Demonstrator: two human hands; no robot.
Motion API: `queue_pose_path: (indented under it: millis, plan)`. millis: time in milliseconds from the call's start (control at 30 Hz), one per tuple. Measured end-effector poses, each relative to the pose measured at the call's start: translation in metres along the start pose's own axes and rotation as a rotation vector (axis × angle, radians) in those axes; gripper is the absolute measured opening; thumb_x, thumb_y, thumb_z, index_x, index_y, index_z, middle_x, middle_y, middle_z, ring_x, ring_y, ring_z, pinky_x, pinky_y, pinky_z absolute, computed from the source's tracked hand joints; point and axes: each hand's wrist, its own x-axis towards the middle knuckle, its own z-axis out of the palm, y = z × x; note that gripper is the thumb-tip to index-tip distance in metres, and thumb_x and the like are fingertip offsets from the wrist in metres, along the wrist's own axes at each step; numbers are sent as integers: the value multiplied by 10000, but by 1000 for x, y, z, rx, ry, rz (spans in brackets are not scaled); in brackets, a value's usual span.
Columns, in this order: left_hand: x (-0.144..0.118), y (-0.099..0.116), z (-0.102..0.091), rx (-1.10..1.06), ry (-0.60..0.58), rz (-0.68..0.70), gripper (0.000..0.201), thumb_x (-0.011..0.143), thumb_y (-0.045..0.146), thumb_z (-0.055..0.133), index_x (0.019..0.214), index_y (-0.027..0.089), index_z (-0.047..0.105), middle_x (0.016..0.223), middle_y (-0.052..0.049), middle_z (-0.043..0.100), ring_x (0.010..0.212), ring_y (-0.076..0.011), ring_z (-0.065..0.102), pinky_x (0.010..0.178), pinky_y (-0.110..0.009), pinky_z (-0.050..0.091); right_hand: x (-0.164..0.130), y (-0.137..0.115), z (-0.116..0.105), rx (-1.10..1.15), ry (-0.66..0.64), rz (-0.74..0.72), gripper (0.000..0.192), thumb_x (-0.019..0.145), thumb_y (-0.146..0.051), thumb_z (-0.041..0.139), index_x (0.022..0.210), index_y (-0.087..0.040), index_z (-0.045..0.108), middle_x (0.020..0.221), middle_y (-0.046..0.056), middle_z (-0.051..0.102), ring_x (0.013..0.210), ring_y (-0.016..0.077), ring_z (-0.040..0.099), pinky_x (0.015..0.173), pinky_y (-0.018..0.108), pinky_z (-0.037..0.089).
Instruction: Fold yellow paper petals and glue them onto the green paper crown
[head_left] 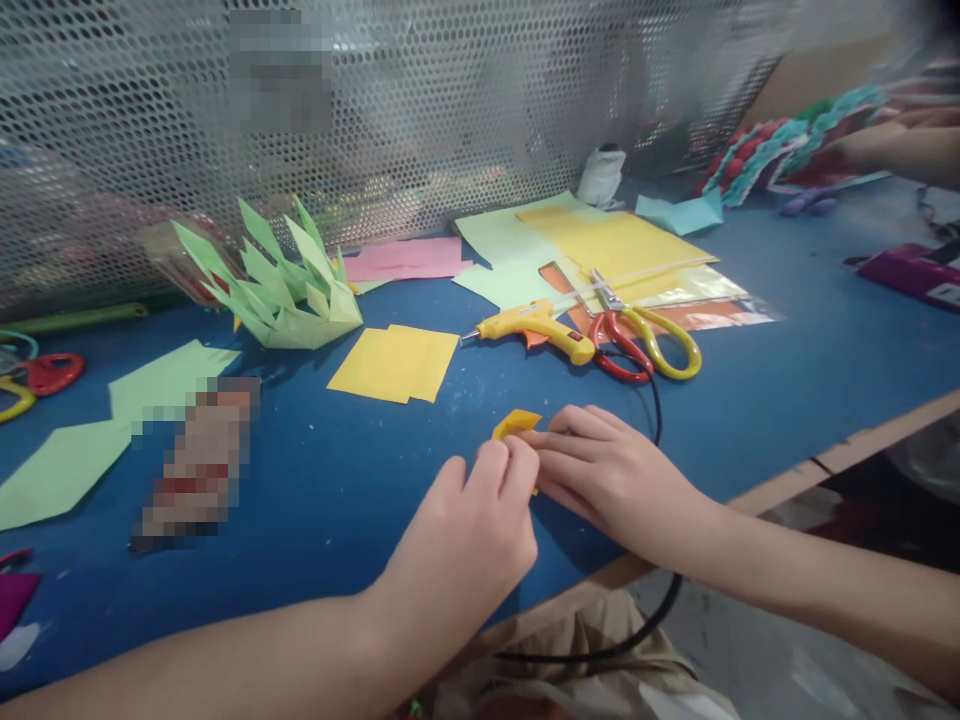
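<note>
Both of my hands meet over the blue table (315,480), close to its front edge. Between them is a small piece of folded yellow paper (517,422), mostly covered by fingers. My left hand (480,510) is closed on its near side. From the right, my right hand (607,475) pinches the same paper with fingers pressed together. Just beyond lie a flat stack of yellow paper pieces (397,362) and a yellow glue gun (536,325), its nozzle pointing left. Scissors with red and yellow handles (649,335) rest beside the glue gun.
A light green folded-paper crown shape (300,300) stands at the back left. Green paper pieces (67,465) and a blurred-out item (199,465) lie left. Yellow sheets (615,245) and pink paper (405,258) lie along the metal mesh (420,120). Another person's hand (892,140) is far right.
</note>
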Motion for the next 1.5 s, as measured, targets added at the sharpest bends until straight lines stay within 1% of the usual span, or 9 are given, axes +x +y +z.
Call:
queue_pose_path:
  millis: [133,400,600,733,867,1067,1200,1367,1500]
  plan:
    - [1,2,-2,71,-86,47,334,824,35,424,1039,99,670,1043,-92,563,760,-160,501,537,-253,423,-1,0,1,24,8,1,276,961,-227,411,869,-140,656,881,63,704,767,175,491,654,315,387]
    - [-5,16,-7,162,-252,26,369,827,110,432,1131,144,638,1071,-93,518,797,-190,475,576,-262,424,-2,0,0,77,25,36,267,972,-246,395,929,-152,641,865,41,699,748,163,509,676,309,365]
    - [-14,29,-9,191,-223,-81,369,800,238,513,1118,114,656,986,-115,543,726,-197,479,548,-279,425,-1,1,2,93,14,83,210,952,-268,452,912,-155,625,743,37,663,707,153,528,686,302,374]
    - [-18,30,-12,169,-273,-72,366,800,252,519,1104,110,663,801,-86,536,626,-170,464,478,-248,390,-3,2,4,107,28,76,171,938,-244,483,907,-169,634,862,42,697,748,154,546,705,305,385]
    - [-15,30,-14,186,-330,-47,336,845,247,478,1092,104,656,748,-69,518,571,-148,451,453,-231,365,-5,4,4,94,18,47,195,945,-205,458,897,-183,645,971,47,705,794,158,555,715,310,385]
    - [-12,36,-8,215,-312,-147,340,771,254,538,1026,85,687,657,-46,500,516,-143,434,420,-241,337,-5,3,3,77,-1,33,215,957,-209,435,940,-179,647,981,42,707,788,156,536,689,307,368]
    - [-12,38,-6,192,-320,-176,304,761,238,580,994,91,708,631,-24,470,492,-130,445,410,-235,338,-5,2,3,68,-18,38,228,963,-240,430,989,-180,648,1012,27,705,808,160,524,686,307,359]
    - [-12,35,-5,141,-326,-153,362,730,172,615,1070,76,691,671,-37,513,508,-127,491,413,-229,383,-7,4,3,8,-26,23,231,961,-248,437,1015,-197,655,1030,18,705,803,162,509,675,312,354]
    - [-12,28,-4,71,-261,-116,437,676,109,614,1106,55,674,690,-43,557,502,-120,523,398,-213,423,-6,4,4,-21,-19,17,216,951,-222,453,1007,-196,661,1019,16,708,788,161,510,658,316,359]
